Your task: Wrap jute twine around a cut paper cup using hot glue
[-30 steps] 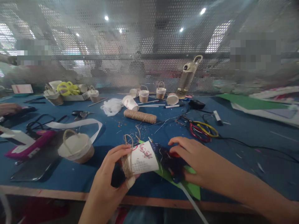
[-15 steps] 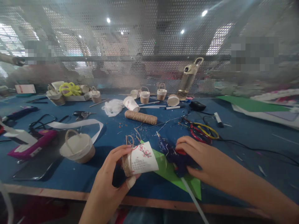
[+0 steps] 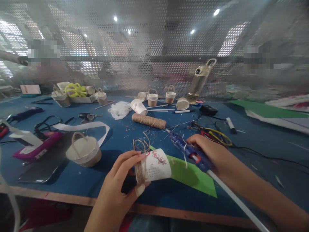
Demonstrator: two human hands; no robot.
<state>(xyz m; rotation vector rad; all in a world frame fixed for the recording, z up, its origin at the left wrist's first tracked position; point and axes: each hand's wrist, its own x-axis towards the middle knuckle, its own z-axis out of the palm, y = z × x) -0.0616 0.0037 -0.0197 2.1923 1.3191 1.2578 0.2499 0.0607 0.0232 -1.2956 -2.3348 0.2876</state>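
Note:
My left hand is closed around a small white paper cup lying on its side, printed with pink blossoms and writing. Brown twine is wound about the cup's left end, and a loose loop of twine rises above it. On the right, my right hand grips a blue hot glue gun, whose tip points up and left, away from the cup. A long white glue stick sticks out of the gun's back. Under both lies a green sheet. The fingers on the gun's handle are partly hidden.
A twine roll lies beyond the cup. To the left stand a twine-handled cup basket, a dark phone and a purple device. Yellow-and-red-handled pliers lie right, with a bottle behind.
My right hand has taken up the glue gun and turned it, its tip moving up and away from me. The cup stays in my left hand. The whole view has shifted slightly.

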